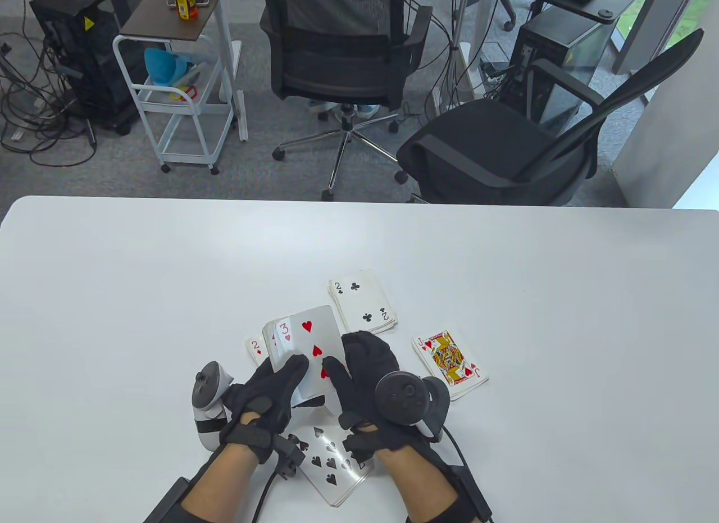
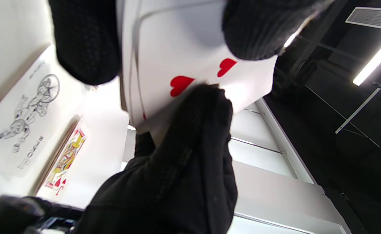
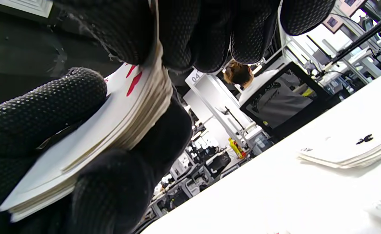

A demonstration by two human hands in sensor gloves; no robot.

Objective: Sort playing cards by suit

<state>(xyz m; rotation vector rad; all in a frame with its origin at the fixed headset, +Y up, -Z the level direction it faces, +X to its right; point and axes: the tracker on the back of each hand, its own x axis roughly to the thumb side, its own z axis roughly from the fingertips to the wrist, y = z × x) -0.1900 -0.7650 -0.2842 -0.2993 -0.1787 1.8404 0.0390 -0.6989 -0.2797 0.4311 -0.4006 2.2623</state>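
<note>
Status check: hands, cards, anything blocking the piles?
Left hand and right hand both grip the held stack, three of hearts on top. Jack-of-hearts pile lies face-up to the right, clear. Nothing blocking.

Glossy paper cards (image 1: 308, 343); dotted knit cloth gloves (image 3: 44, 107); smooth matt table (image 1: 140, 298).

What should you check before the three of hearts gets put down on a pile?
1. Top card read: three of hearts, face up: ok.
2. Held stack secure: left hand and right hand both grip it: ok.
3. Hearts pile located: jack of hearts pile, to the right: ok.
4. Path there free of other cards: ok.
5. Only one card peeled off: cannot tell.
6. Two of clubs pile lies apart: ok.
</note>
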